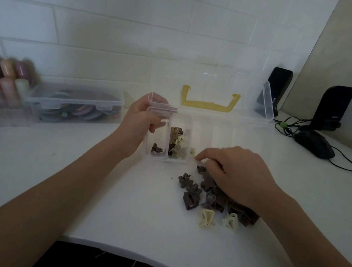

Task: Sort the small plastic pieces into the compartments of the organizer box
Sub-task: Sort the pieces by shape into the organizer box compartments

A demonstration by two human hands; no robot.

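Fingers of left hand (144, 117) curl round the left end wall of the clear organizer box (228, 127); right hand (237, 173) pinches at the box's front rim, grasp uncertain. Box sits on white table (74, 175), lid raised. Loose pile of plastic pieces (213, 202) lies just before it. Second compartment holds mixed pieces (176, 142); leftmost holds one brown piece (156, 148).

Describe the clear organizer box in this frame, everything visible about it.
The organizer box is clear plastic, open, its lid standing up behind with a yellow handle. Dividers split it into compartments: the leftmost holds one dark brown piece, the next a heap of tan and cream pieces. The left hand grips its left end; the right hand touches its front rim.
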